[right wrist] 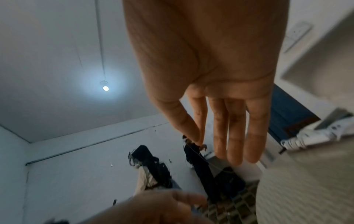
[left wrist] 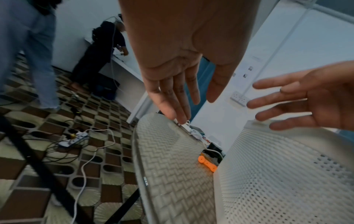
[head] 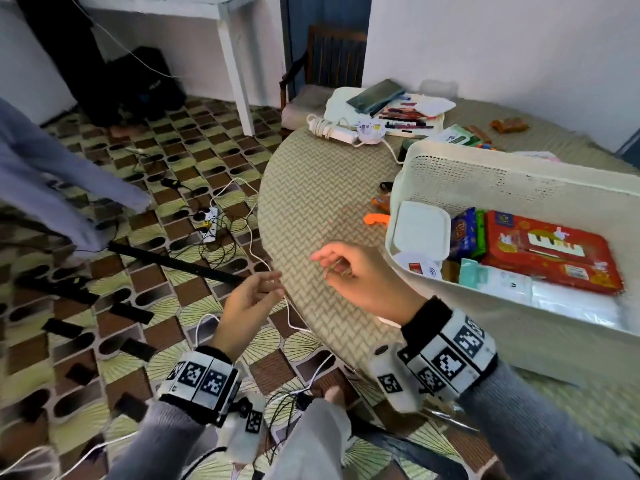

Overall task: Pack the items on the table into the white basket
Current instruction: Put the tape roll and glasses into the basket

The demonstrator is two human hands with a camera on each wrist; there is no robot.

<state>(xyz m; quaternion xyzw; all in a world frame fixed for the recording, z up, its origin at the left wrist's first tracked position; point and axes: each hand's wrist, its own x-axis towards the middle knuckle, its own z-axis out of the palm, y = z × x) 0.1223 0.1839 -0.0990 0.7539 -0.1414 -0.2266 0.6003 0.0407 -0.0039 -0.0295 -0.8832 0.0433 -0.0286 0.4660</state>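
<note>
The white basket stands on the right of the round table. It holds a white lidded box, a blue packet, a red box and a teal pack. An orange item lies on the table against the basket's left wall, as the left wrist view also shows for the orange item. My left hand hovers over the table's near-left edge, fingers straight and empty. My right hand floats just left of the basket, fingers loosely spread, holding nothing. Both wrist views show bare palms.
At the table's far side lie a white power strip, a white tray of pens, a green-white packet and a brown item. Cables and a socket block litter the floor on the left. Another person's leg stands there.
</note>
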